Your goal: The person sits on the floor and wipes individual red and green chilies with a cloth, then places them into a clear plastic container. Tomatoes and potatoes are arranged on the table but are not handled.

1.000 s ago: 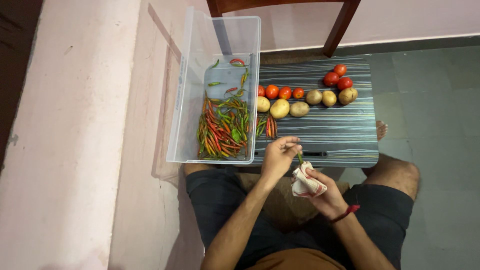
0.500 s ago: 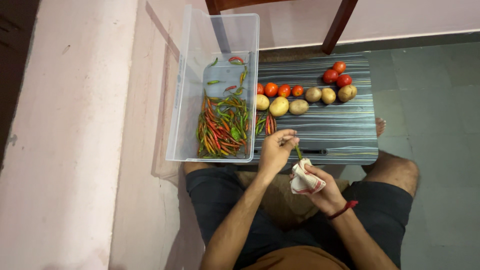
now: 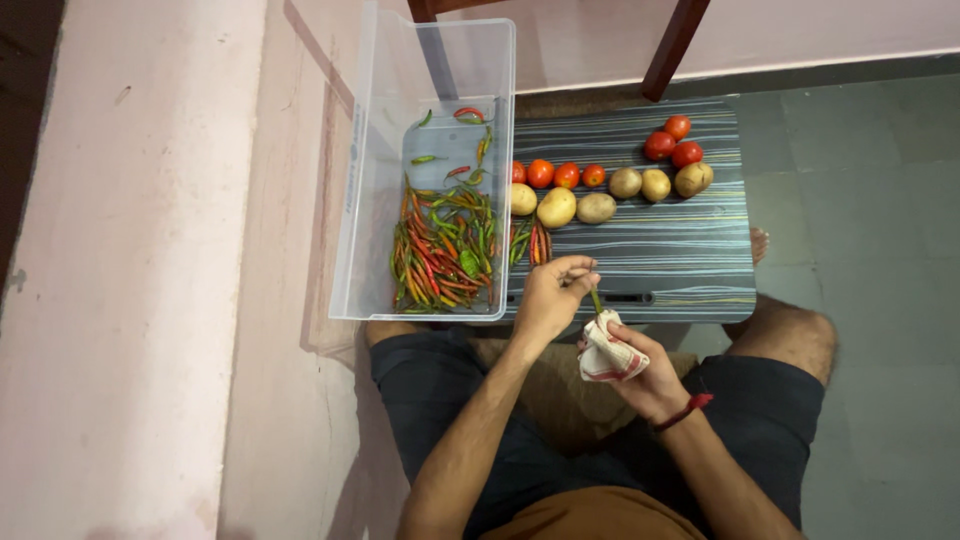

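A seated person holds a green chilli (image 3: 597,301) between both hands over the near edge of a striped desk (image 3: 680,260). The left hand (image 3: 552,298) pinches the chilli's upper end between closed fingertips, while the right hand (image 3: 648,372) is curled tight around a red-and-white cloth (image 3: 605,355) that wraps the chilli's lower end. To the left, a clear bin (image 3: 370,200) rests on its side against the desk, a heap of red, green and orange chillies (image 3: 445,250) lying inside it. A small bunch of chillies (image 3: 530,243) lies on the desk just beside the bin and just beyond the left hand. Behind them runs a row of tomatoes (image 3: 555,174) and potatoes (image 3: 558,207), with more potatoes (image 3: 660,183) and three tomatoes (image 3: 673,141) toward the far right corner. A red band (image 3: 688,408) circles the right wrist. Dark chair legs (image 3: 670,50) stand beyond the desk, against a pink wall (image 3: 130,280).
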